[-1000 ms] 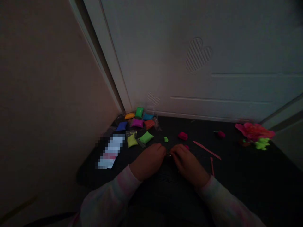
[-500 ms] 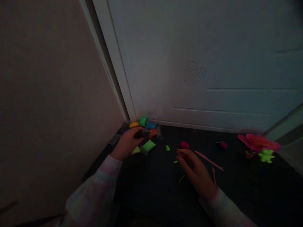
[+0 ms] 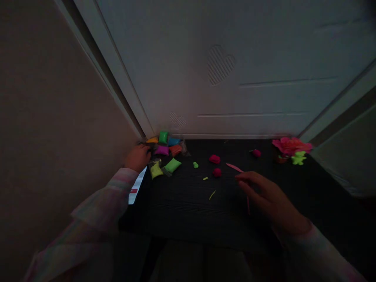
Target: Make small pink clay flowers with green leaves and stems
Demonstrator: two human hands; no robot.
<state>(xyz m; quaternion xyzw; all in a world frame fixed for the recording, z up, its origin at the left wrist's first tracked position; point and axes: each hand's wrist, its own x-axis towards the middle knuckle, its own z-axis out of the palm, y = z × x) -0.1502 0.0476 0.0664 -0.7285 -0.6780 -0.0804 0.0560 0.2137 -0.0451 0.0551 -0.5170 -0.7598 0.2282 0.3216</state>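
Note:
My left hand [image 3: 138,158] reaches to the far left of the dark table, its fingers curled down beside the bagged clay packets. Something dark shows at its fingertips, too dim to name. Closest to it are a purple packet [image 3: 162,150], an orange-yellow packet [image 3: 152,140] and a yellow packet [image 3: 156,170]. My right hand [image 3: 264,196] hovers over the right half with thumb and fingers apart, holding nothing. It partly covers a pink modelling tool [image 3: 234,167] and a second pink tool [image 3: 248,205]. Left of it lie two crimson lumps [image 3: 216,172] and a thin yellow-green strip [image 3: 212,195].
Green [image 3: 163,137], blue [image 3: 174,141], orange [image 3: 175,150] and light green packets [image 3: 172,165] fill the back left. A lit phone [image 3: 136,190] lies under my left forearm. A pink flower [image 3: 290,145] and a yellow-green figure [image 3: 299,158] stand back right, before a white door [image 3: 182,78].
My hands have parted from the middle of the table. The left went across the packets to the far left; the right moved rightward. The yellow-green pieces and second crimson lump came into view.

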